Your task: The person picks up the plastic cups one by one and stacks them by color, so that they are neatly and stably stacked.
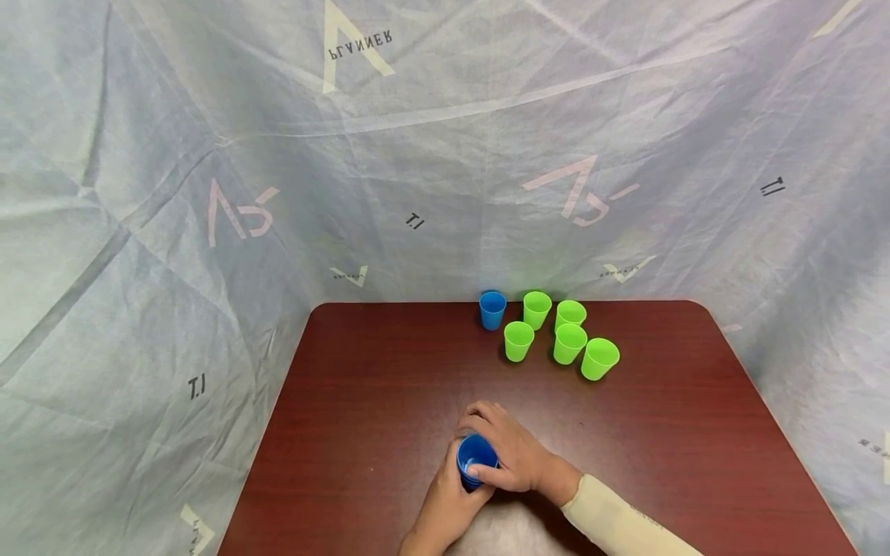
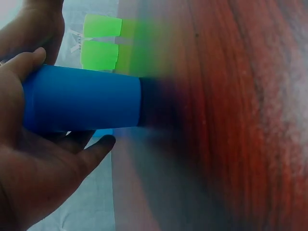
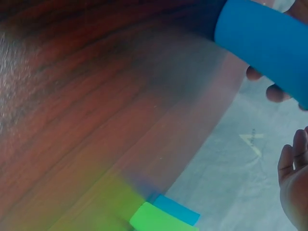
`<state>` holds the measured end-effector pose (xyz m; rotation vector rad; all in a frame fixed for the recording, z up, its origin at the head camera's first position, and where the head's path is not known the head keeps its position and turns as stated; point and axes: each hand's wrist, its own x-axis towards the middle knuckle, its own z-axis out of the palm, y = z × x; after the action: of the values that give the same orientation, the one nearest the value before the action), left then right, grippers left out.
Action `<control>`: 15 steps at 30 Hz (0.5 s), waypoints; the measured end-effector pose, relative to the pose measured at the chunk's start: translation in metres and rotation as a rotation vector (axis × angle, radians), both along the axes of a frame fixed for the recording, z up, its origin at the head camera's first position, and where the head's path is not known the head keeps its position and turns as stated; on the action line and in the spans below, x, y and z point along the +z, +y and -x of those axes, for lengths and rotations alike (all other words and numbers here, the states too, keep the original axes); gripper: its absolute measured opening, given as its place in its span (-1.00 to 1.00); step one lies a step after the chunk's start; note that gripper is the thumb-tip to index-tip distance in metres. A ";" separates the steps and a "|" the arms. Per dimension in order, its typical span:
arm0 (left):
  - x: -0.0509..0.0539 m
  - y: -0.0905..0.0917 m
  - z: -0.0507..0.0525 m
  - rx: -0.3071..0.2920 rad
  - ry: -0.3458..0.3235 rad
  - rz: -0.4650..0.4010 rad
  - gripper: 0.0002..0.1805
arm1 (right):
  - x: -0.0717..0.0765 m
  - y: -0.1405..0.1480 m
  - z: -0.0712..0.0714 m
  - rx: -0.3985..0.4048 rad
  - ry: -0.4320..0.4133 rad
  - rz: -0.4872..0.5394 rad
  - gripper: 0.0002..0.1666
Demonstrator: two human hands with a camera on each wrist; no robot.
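We are wrapping our left grip (image 1: 450,498) around nested blue cups (image 1: 477,448) at the near middle of the worktop (image 1: 348,432), partly hiding them. Our right grip's (image 1: 518,455) thumb is overlapping the mouth; whether it is pinching, we cannot tell. Farther right, one green cup (image 1: 568,347) is partly covering another green cup (image 1: 570,310).

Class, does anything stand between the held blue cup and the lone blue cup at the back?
Only the right hand, whose fingers curve past the far side of the held blue cup. Beyond them, nothing visible stands in the way; the nearest green cup is just right of the straight line to the lone blue cup.
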<state>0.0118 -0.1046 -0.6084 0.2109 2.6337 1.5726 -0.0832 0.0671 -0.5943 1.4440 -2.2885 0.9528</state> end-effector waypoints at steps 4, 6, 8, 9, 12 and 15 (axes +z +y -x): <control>0.000 0.001 0.000 0.007 -0.007 0.008 -0.19 | -0.003 0.003 0.006 -0.005 -0.025 0.003 -0.48; 0.000 0.001 0.000 0.009 0.000 0.008 -0.17 | -0.004 0.005 0.008 -0.018 -0.035 0.005 -0.49; 0.000 0.001 0.000 0.011 0.011 0.008 -0.16 | -0.003 0.007 0.011 -0.035 -0.039 0.005 -0.49; 0.000 0.001 0.000 0.014 0.013 0.009 -0.16 | -0.002 0.008 0.012 -0.050 -0.042 -0.001 -0.49; -0.001 0.000 -0.001 0.016 0.010 0.010 -0.18 | 0.001 0.011 0.017 -0.087 -0.046 -0.013 -0.47; -0.002 0.000 -0.001 0.017 0.002 0.018 -0.19 | 0.005 0.013 0.024 -0.106 -0.047 -0.012 -0.45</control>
<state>0.0127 -0.1041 -0.6105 0.1891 2.6572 1.5541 -0.1068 0.0800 -0.5893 1.3031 -2.3822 0.9527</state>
